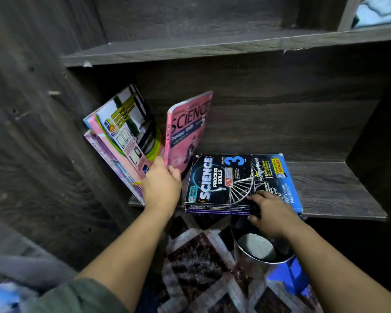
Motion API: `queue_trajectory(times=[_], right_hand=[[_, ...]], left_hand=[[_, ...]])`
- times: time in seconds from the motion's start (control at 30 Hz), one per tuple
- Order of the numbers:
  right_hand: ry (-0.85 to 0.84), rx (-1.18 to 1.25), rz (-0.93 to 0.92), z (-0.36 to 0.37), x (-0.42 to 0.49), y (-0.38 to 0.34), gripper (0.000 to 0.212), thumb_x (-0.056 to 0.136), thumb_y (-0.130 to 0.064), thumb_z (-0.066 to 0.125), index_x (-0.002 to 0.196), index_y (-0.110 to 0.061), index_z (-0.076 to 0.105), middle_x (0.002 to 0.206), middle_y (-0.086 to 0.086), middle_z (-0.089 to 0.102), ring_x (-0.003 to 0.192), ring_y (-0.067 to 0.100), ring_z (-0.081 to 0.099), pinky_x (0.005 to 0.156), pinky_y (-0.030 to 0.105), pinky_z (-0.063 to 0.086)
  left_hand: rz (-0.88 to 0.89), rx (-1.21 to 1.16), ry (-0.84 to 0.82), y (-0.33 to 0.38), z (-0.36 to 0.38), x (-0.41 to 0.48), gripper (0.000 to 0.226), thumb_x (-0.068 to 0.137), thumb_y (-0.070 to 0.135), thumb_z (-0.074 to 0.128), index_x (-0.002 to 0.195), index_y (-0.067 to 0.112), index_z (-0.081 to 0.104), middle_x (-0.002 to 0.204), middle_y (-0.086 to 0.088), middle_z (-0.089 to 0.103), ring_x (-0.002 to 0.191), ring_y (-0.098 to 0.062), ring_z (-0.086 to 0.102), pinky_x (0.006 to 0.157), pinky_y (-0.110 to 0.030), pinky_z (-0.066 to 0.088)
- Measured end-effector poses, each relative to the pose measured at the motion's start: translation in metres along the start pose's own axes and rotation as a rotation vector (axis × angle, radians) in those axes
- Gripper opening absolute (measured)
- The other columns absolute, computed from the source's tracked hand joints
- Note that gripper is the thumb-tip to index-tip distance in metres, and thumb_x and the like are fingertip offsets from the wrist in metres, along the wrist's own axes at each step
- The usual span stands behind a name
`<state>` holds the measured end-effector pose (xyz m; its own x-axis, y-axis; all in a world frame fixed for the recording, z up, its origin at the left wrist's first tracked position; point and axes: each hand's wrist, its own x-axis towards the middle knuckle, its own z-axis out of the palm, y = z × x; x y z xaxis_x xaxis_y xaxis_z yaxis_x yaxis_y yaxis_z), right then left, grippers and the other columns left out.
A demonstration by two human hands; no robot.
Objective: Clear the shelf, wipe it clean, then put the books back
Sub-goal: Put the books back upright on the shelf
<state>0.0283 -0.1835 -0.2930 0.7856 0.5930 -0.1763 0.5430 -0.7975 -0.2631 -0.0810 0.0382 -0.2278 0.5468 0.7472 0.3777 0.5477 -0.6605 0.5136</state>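
Dark wood shelf [325, 188]: pink SCIENCE book [187, 129] standing, black-blue stack [235, 177] flat.

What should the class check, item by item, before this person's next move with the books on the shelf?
1. Grip of left hand on pink Science book: ok.
2. Grip of right hand on flat stack at its front edge: ok.
3. Pink Science book upright: not ok, it tilts.
4. Support of leaning books by side wall: ok.
5. Wiping of shelf: cannot tell.
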Motion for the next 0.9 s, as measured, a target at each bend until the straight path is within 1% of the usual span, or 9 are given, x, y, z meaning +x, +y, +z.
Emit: queue_trajectory(times=[0.1, 0.2, 0.3, 0.37, 0.4, 0.53, 0.73, 0.83, 0.9], right_hand=[[-0.011, -0.016, 0.006, 0.001, -0.001, 0.000, 0.067, 0.087, -0.044, 0.061, 0.147, -0.033, 0.034, 0.155, 0.001, 0.028, 0.139, 0.025, 0.031, 0.112, 0.037, 0.033], [-0.015, -0.028, 0.006, 0.000, -0.001, -0.001, 0.067, 0.088, -0.044, 0.061, 0.148, -0.034, 0.032, 0.156, 0.001, 0.027, 0.140, 0.025, 0.031, 0.112, 0.038, 0.033], [-0.015, -0.032, 0.009, 0.000, -0.001, -0.001, 0.067, 0.088, -0.045, 0.061, 0.148, -0.034, 0.032, 0.156, 0.001, 0.026, 0.140, 0.025, 0.030, 0.113, 0.039, 0.032], [-0.010, -0.037, 0.014, 0.000, -0.001, -0.002, 0.067, 0.088, -0.045, 0.061, 0.148, -0.034, 0.032, 0.156, 0.001, 0.026, 0.140, 0.025, 0.030, 0.113, 0.040, 0.033], [-0.008, -0.040, 0.017, 0.001, -0.001, -0.003, 0.067, 0.088, -0.045, 0.061, 0.148, -0.034, 0.032, 0.156, 0.001, 0.027, 0.140, 0.025, 0.031, 0.112, 0.040, 0.033], [-0.001, -0.064, 0.019, 0.001, -0.001, -0.003, 0.068, 0.086, -0.043, 0.062, 0.147, -0.035, 0.032, 0.153, 0.000, 0.029, 0.138, 0.024, 0.032, 0.111, 0.038, 0.034], [0.042, -0.164, 0.043, 0.006, -0.001, 0.004, 0.075, 0.087, -0.033, 0.063, 0.149, -0.041, 0.021, 0.156, -0.001, 0.024, 0.141, 0.023, 0.026, 0.112, 0.039, 0.029], [0.059, -0.183, 0.095, 0.010, 0.001, 0.011, 0.074, 0.094, -0.030, 0.056, 0.151, -0.046, 0.011, 0.160, 0.000, 0.016, 0.145, 0.027, 0.019, 0.114, 0.043, 0.024], [0.067, -0.161, 0.097, 0.008, 0.004, 0.014, 0.069, 0.096, -0.029, 0.053, 0.150, -0.048, 0.014, 0.161, -0.002, 0.017, 0.146, 0.028, 0.020, 0.114, 0.042, 0.026]], left_hand=[[-0.088, 0.033, 0.009, -0.007, -0.010, 0.006, 0.023, 0.092, 0.022, 0.050, 0.107, 0.004, 0.051, 0.096, -0.023, 0.064, 0.089, -0.042, 0.061, 0.075, -0.042, 0.047], [-0.137, 0.142, 0.066, -0.009, -0.023, 0.008, 0.033, 0.089, 0.024, 0.055, 0.113, 0.003, 0.045, 0.111, -0.021, 0.057, 0.096, -0.043, 0.061, 0.077, -0.045, 0.047], [-0.070, 0.250, 0.234, -0.010, -0.035, 0.014, 0.073, 0.078, 0.021, 0.069, 0.136, -0.001, 0.031, 0.129, -0.022, 0.048, 0.111, -0.040, 0.053, 0.081, -0.049, 0.047], [-0.024, 0.303, 0.347, -0.011, -0.045, 0.021, 0.100, 0.072, 0.024, 0.075, 0.149, 0.001, 0.016, 0.132, -0.022, 0.045, 0.112, -0.038, 0.047, 0.083, -0.049, 0.042], [-0.013, 0.312, 0.383, -0.012, -0.050, 0.025, 0.105, 0.071, 0.024, 0.077, 0.151, 0.003, 0.012, 0.132, -0.022, 0.044, 0.111, -0.039, 0.046, 0.085, -0.050, 0.039], [-0.036, 0.251, 0.414, -0.021, -0.061, 0.035, 0.102, 0.073, 0.024, 0.075, 0.152, 0.010, 0.012, 0.141, -0.020, 0.033, 0.124, -0.043, 0.035, 0.101, -0.056, 0.025], [-0.033, 0.198, 0.430, -0.015, -0.055, 0.028, 0.101, 0.075, 0.032, 0.069, 0.152, 0.009, 0.010, 0.150, -0.020, 0.023, 0.130, -0.047, 0.028, 0.108, -0.059, 0.016], [0.158, 0.222, 0.401, -0.004, -0.037, 0.017, 0.084, 0.074, 0.035, 0.064, 0.148, 0.018, 0.028, 0.150, -0.016, 0.027, 0.130, -0.043, 0.027, 0.104, -0.054, 0.019], [0.373, 0.250, 0.254, 0.003, -0.018, 0.008, 0.070, 0.074, 0.037, 0.065, 0.139, 0.022, 0.043, 0.144, -0.010, 0.035, 0.126, -0.033, 0.031, 0.100, -0.049, 0.023]])
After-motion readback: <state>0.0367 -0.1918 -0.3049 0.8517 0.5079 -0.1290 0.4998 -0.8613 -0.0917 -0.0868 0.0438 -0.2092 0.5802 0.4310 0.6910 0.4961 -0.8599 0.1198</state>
